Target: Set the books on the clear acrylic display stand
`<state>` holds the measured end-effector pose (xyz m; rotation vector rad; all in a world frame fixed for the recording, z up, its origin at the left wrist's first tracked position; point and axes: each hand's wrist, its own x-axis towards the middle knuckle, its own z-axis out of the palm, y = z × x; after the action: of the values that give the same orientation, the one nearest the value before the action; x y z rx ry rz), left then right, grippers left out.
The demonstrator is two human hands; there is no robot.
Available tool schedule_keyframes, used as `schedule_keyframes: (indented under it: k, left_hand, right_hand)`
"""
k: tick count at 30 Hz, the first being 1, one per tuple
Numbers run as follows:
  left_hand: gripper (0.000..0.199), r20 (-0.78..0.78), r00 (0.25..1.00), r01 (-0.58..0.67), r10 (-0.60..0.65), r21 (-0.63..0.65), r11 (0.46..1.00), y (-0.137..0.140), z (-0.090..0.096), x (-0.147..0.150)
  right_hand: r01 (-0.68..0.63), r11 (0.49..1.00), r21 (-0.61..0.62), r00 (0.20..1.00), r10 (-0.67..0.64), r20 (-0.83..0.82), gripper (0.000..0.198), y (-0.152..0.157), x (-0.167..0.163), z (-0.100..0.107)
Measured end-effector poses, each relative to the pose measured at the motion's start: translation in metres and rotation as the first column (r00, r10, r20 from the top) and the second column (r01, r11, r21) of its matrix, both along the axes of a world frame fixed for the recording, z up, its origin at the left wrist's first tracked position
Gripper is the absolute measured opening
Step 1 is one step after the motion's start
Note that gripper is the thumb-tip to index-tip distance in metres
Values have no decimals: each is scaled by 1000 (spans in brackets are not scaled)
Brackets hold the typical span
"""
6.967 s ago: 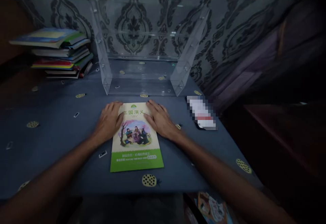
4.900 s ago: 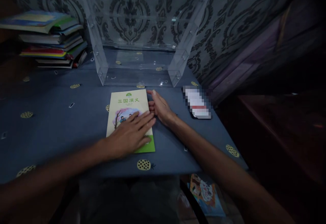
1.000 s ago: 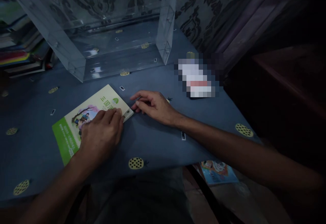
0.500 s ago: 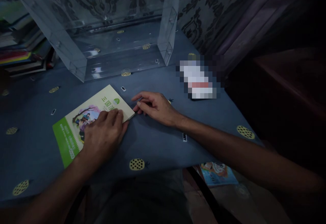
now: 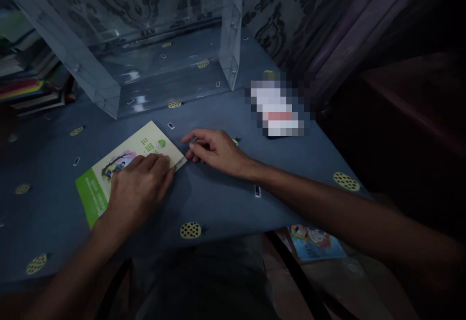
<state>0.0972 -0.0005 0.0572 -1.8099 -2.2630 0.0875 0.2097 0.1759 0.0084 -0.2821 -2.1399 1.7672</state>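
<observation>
A thin green-and-cream book [image 5: 109,172] with a picture of figures under a tree lies flat on the blue tablecloth [image 5: 218,198], turned at a slant. My left hand [image 5: 140,189] rests palm down on its right half, fingers spread over the cover. My right hand [image 5: 214,150] lies on the cloth just right of the book, its fingertips at the book's top right corner, pinching the edge there. Behind the book stands a clear acrylic shelf [image 5: 153,53], open toward me.
A stack of books [image 5: 25,87] sits at the far left. A blurred-out flat item [image 5: 278,109] lies on the cloth at the right. Patterned wallpaper backs the table. Another picture book [image 5: 315,242] lies on the floor beyond the table's front edge.
Over seven seconds the book has turned from straight to slanted, and my view has shifted right. In the last second both hands stayed at the book's corner, barely moving.
</observation>
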Motion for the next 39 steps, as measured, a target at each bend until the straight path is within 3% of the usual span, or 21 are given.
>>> schedule_keyframes:
  k: [17, 21, 23, 26, 31, 33, 35, 39]
  left_hand:
    - [27, -21, 1000, -2, 2, -24, 1000, 0, -1, 1]
    - [26, -65, 998, -19, 18, -20, 1000, 0, -7, 7]
    - [26, -83, 996, -30, 29, -8, 1000, 0, -10, 10]
    - [27, -91, 996, -5, 7, 29, 1000, -3, -13, 10]
    - [31, 131, 987, 74, -88, 105, 992, -39, -13, -24]
    - [36, 169, 985, -56, 35, 120, 991, -67, -14, -45]
    - [43, 164, 949, -287, 269, 97, 953, -97, -17, -63]
    - [49, 314, 888, -395, 336, 146, 907, -138, -29, -77]
  right_hand:
    - [25, 1000, -16, 998, -26, -51, 20, -1, -1, -1]
    - [80, 985, 155, 990, -61, -124, 19, -4, 3, 2]
    - [49, 936, 349, 991, -2, -133, 19, -5, 5, 3]
    - [9, 795, 606, 992, 71, -107, 18, -6, 7, 1]
    - [47, 645, 763, 981, 114, -157, 17, -10, 7, -5]
    - [61, 558, 828, 978, 133, -161, 15, -13, 6, -5]
    - [55, 465, 884, 982, 137, -133, 15, -16, 6, -5]
    - [13, 353, 936, 991, 117, -58, 21, -18, 2, -4]
